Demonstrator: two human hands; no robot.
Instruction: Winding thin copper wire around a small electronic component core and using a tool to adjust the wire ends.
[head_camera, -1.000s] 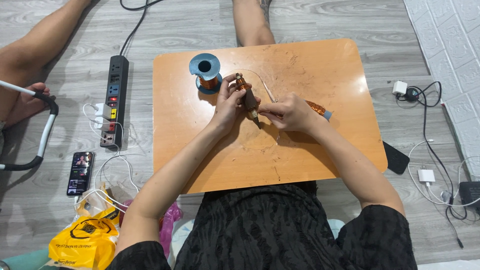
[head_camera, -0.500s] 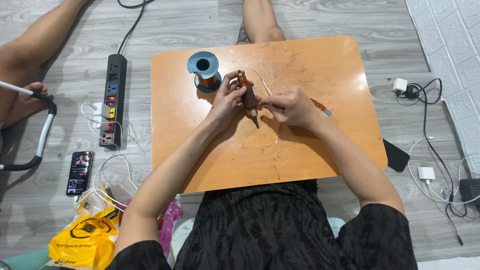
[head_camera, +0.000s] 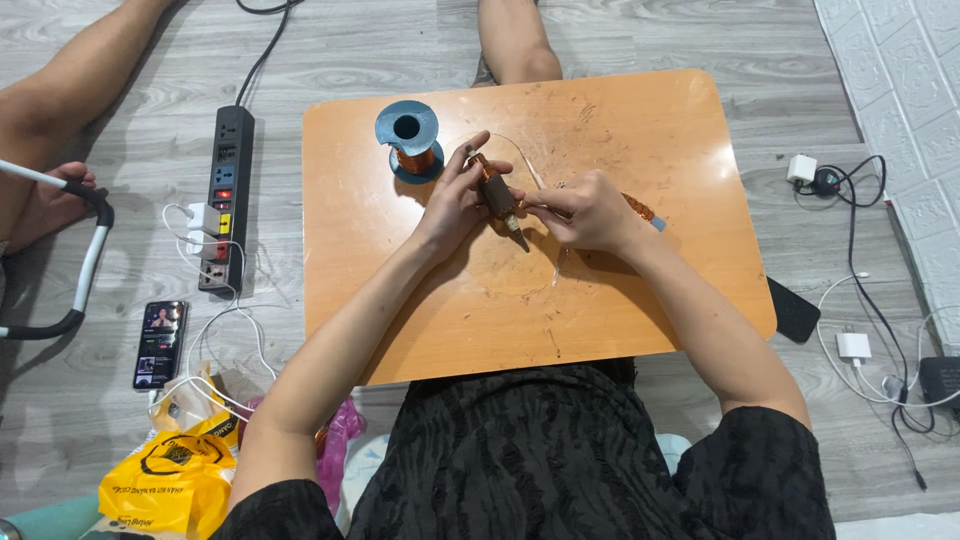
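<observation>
Left hand (head_camera: 452, 205) grips small motor part (head_camera: 497, 197) at frame centre; right hand (head_camera: 588, 212) pinches copper wire (head_camera: 532, 172); spool (head_camera: 409, 140) just upper left.

Clad in a black garment of crinkled, textured fabric, short-sleeved, ending above the elbows. Bare forearms, bare left hand (head_camera: 452, 205) and right hand (head_camera: 590, 212); no rings, watch or gloves visible.

Scratched, matt orange wooden table (head_camera: 640, 300); glossy copper wire on blue plastic spool (head_camera: 408, 140); grey wood-grain floor (head_camera: 130, 440).
</observation>
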